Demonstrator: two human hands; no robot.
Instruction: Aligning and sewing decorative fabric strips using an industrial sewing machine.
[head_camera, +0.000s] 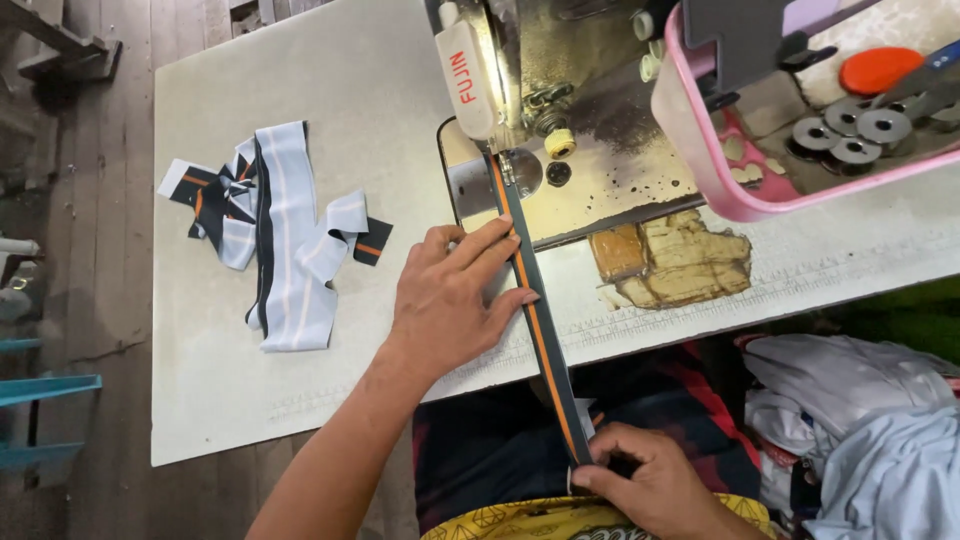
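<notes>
Fingers on strip, beside scraps

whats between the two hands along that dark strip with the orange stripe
In the head view, only the dark strip runs between the left hand and the right hand, crossing the table edge; nothing else sits there.

Probably a sewing workshop: sewing machine, fabric strips, bobbin tray.
</notes>
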